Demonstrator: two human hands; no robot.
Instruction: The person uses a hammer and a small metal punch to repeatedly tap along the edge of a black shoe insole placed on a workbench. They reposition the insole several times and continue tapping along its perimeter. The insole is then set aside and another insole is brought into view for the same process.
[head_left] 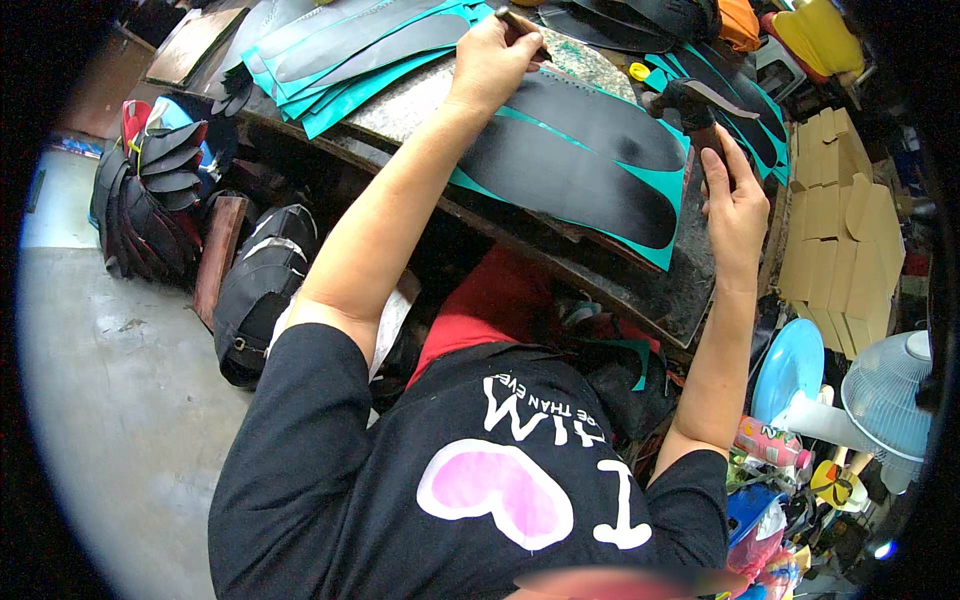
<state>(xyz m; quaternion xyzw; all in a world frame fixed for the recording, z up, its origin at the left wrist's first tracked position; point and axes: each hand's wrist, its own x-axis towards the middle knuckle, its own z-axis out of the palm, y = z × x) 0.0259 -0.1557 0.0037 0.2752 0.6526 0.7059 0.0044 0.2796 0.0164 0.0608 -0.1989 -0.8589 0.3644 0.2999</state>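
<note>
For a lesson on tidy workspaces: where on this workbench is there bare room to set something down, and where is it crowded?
Bare patches: the speckled stone top beside the left hand, and the dark bench edge below the right hand. Crowded: teal sheets with black insole shapes fill the middle and back, and cardboard stacks fill the right.

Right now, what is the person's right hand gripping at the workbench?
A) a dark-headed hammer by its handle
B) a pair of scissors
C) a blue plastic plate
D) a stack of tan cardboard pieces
A: the right hand is wrapped around the handle of a dark-headed hammer, whose head hangs above the black sole-shaped pieces on teal sheets; the left hand holds a small tool farther back.
</note>
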